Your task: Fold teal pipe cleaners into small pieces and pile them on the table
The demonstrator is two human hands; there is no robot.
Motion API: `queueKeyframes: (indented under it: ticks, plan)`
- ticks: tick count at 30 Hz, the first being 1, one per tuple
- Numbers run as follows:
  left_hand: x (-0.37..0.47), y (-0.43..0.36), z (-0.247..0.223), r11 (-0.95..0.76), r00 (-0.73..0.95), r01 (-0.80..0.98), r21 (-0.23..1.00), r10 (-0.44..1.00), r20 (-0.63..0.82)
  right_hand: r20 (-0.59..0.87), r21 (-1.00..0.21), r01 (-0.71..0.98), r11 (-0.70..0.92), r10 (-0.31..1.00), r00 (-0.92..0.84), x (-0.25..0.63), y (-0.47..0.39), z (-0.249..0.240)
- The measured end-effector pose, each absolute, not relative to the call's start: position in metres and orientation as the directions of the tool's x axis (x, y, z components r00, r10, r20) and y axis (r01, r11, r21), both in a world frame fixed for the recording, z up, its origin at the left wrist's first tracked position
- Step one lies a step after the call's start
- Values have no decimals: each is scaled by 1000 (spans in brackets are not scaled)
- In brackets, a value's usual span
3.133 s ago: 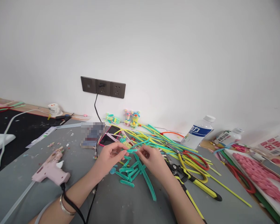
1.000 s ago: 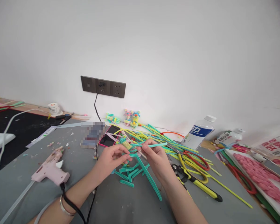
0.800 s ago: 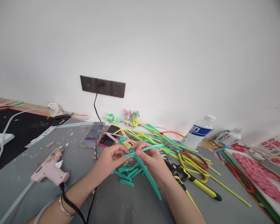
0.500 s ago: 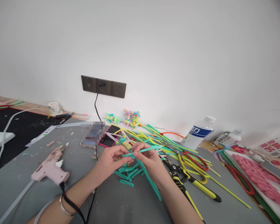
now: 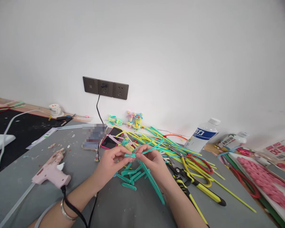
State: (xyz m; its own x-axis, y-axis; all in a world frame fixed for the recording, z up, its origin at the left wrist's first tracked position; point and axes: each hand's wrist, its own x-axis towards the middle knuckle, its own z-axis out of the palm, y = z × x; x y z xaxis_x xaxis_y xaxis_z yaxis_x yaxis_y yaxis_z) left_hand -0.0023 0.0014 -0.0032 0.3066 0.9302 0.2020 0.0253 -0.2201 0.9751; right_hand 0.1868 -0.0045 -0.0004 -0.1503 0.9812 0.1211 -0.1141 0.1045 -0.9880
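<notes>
Between the fingertips of my left hand point(image 5: 114, 161) and my right hand point(image 5: 152, 161) is a teal pipe cleaner point(image 5: 154, 146). My left hand pinches its folded end, and my right thumb and forefinger grip it close beside that. Its free end rises in a curve over the right hand. Longer teal pipe cleaners point(image 5: 154, 185) slant down beneath my right hand; whether it holds them too I cannot tell. Short folded teal pieces point(image 5: 129, 186) lie in a heap on the grey table just below the hands. A small yellow and teal figure point(image 5: 127, 144) lies behind them.
A pink glue gun point(image 5: 51, 172) with a black cord lies at left. Yellow-handled pliers point(image 5: 204, 190), black-jawed cutters point(image 5: 180, 177) and many pipe cleaners point(image 5: 213, 180) cover the right. A bottle point(image 5: 201, 136), a phone point(image 5: 112, 138) and finished figures point(image 5: 137, 120) stand or lie farther back.
The teal pipe cleaner's free end, nearly straight before, now bends upward in a curve. My fingertips have shifted slightly and still pinch it. The heap and the tools stay put.
</notes>
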Motion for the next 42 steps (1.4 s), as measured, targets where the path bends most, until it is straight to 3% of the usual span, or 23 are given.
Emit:
queueKeyframes:
  ticks: [12,27,42]
  plan:
    - [-4,4,-7,-279,326,40,959,911,251,158,-987,19,161,981,-116,188,-2,-6]
    - [-3,3,-6,-313,204,8,950,930,305,64,-968,-246,50,997,-46,192,-1,-2]
    - [-3,3,-3,-278,247,35,960,933,261,154,-968,-208,140,986,-55,195,1,3]
